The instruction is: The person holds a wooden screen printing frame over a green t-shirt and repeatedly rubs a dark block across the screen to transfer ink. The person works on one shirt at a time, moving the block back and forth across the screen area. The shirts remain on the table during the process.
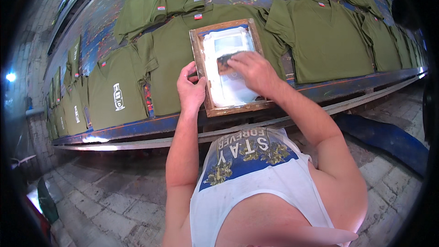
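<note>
A wooden screen printing frame (200, 59) lies tilted on an olive green T-shirt (171, 45) spread on the long table in front of me. White ink covers much of its mesh (233, 89). With curled fingers, my left hand (192, 89) grips the frame's left side. My right hand (257, 74) is over the mesh, closed around a small dark squeegee (223, 64) that touches the inked area. The squeegee's right part is hidden by my fingers. The frame covers the middle of the shirt beneath it.
Olive shirts line the table both ways. One at left (116, 87) bears a white bottle-shaped print; one at right (327, 41) shows no print. Folded printed shirts (155, 0) lie beyond. A pale rail (219, 133) runs along the near edge, above a brick floor (119, 210).
</note>
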A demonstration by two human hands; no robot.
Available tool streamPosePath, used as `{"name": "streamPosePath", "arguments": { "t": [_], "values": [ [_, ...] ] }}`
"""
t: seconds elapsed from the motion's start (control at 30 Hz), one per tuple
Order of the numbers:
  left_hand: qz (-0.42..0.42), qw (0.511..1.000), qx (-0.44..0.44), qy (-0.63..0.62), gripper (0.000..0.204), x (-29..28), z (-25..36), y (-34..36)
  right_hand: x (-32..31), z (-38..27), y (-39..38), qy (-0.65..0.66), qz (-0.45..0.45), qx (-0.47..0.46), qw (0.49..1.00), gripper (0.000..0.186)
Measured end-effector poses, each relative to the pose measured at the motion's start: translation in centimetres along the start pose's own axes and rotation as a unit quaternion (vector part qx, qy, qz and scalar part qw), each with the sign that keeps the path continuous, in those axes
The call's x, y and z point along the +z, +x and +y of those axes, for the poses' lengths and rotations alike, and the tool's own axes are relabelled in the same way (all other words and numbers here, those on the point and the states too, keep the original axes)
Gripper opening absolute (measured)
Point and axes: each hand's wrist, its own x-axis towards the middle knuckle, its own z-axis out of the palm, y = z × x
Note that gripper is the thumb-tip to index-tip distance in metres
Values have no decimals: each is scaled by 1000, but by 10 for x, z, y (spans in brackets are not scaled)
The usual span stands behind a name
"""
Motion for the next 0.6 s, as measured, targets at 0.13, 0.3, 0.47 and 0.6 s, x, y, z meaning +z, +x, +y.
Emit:
{"name": "streamPosePath", "arguments": {
  "t": [0.13,0.3,0.47,0.6],
  "values": [
    [9,999,-19,32,65,0,0,2,-1,30,46,-18,-11,7,1000,42],
    [5,1000,-5,13,65,1,-6,3,0,49,71,-44,-3,18,999,43],
    [18,999,-12,29,64,2,-8,2,-6,58,71,2,-60,-9,998,44],
    [7,1000,-10,27,64,-2,-9,5,-7,38,46,17,-92,-42,995,44]
  ]
}}
